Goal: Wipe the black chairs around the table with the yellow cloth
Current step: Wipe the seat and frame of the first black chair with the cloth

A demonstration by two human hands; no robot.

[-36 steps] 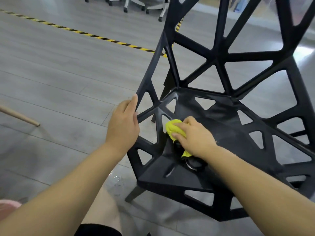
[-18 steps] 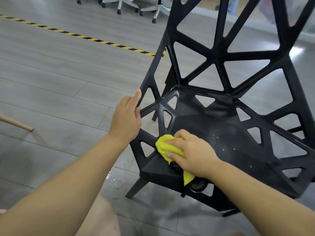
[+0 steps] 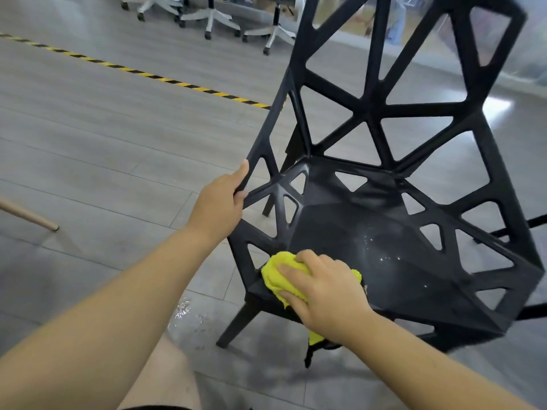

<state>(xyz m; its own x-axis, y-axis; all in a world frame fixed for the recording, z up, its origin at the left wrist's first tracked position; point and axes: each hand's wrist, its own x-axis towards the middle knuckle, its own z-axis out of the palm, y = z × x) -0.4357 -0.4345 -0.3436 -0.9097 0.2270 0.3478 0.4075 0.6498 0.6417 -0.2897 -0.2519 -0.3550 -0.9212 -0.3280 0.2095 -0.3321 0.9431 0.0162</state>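
The yellow cloth (image 3: 280,276) lies bunched on the front left corner of the black chair (image 3: 370,232) seat, under the right hand (image 3: 322,291), whose curled fingers clamp it against the seat. The left hand (image 3: 220,202) grips the chair's left side strut, arm stretched forward. Small droplets (image 3: 381,253) dot the seat just beside the cloth.

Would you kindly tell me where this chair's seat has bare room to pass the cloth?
The seat is bare from the yellow cloth back to the backrest, save droplets. Its front-left corner is crowded: right hand on cloth, left hand gripping the side frame.
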